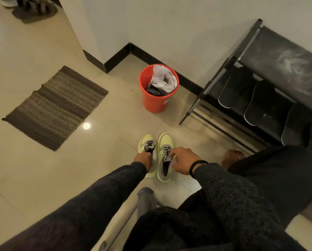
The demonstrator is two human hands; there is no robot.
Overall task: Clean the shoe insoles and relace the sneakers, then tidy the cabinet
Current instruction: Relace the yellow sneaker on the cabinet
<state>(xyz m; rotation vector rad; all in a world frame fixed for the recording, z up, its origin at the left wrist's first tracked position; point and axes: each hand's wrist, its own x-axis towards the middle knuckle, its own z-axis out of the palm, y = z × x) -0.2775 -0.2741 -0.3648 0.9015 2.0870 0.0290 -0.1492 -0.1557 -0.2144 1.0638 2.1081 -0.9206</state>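
Two pale yellow sneakers with grey tongues stand side by side on the tiled floor, toes pointing away from me. My left hand (144,159) grips the left sneaker (145,142) at its opening, covering the heel. My right hand (183,161) holds the right sneaker (165,142) at the tongue and collar; white laces show on it. The black shoe rack (224,69) stands against the wall at the right, with several dark insoles (235,87) leaning on its lower shelf.
An orange bucket (156,104) with plastic bags in it stands beyond the sneakers near the wall corner. A brown striped mat (55,107) lies on the floor to the left. A grey stool leg (145,198) is near my knees. My bare foot (232,156) rests beside the rack.
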